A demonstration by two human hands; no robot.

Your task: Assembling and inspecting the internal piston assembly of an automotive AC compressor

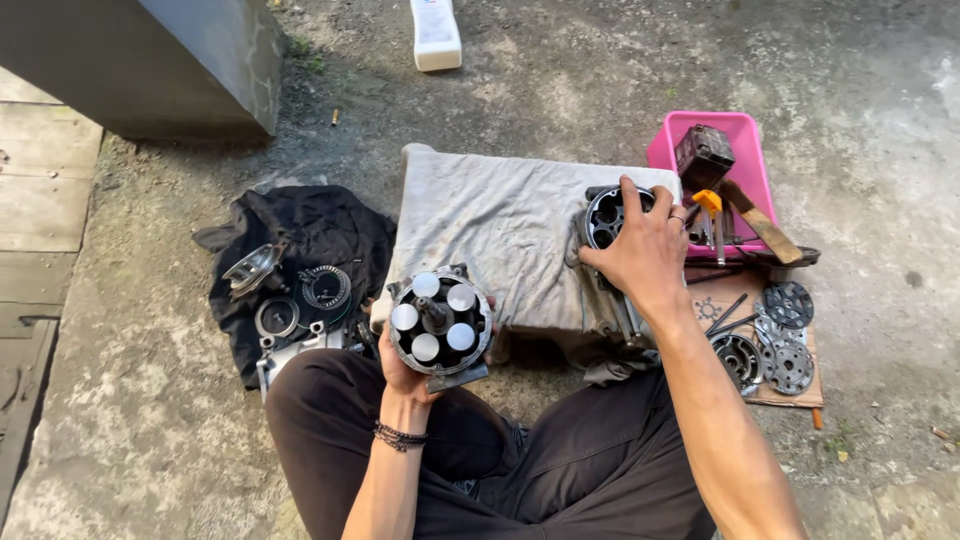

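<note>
Concrete ground [880, 120] w/ a grey block [150, 60] sitting top left & wooden planks [40, 180] lying along the left edge. The person is sitting on the ground, dark trousers [590, 470] filling the bottom centre.

A dirty grey cloth [490, 230] is covering a low box-shaped support in front of the knees. Left of it a black cloth [320, 225] is lying on the ground, carrying metal covers & ring-shaped parts [325, 287]. A pink plastic tray [755, 160] is sitting right of the grey cloth, holding a dark boxy part [703, 153], a tool w/ a wooden handle [760, 218] & an orange-handled tool [708, 201]. Below the tray a cardboard piece [800, 395] is carrying round valve plates [788, 304] & thin rods.

Left hand [405, 365], beaded bracelet on the wrist, is gripping from underneath a round cylinder block [440, 322], approx over the left knee, just at the near edge of the grey cloth. The block is facing up, showing five pale piston tops around a central shaft.

Right hand [645, 250] is resting spread & palm-down on a second round housing [608, 215] w/ several bores, lying on the right end of the grey cloth beside the pink tray; fingers curling over its rim, a ring on one finger. Can't tell if it's lifting it off the cloth.

A white plastic bottle [436, 35] is lying on the ground at top centre, well apart from both hands.
</note>
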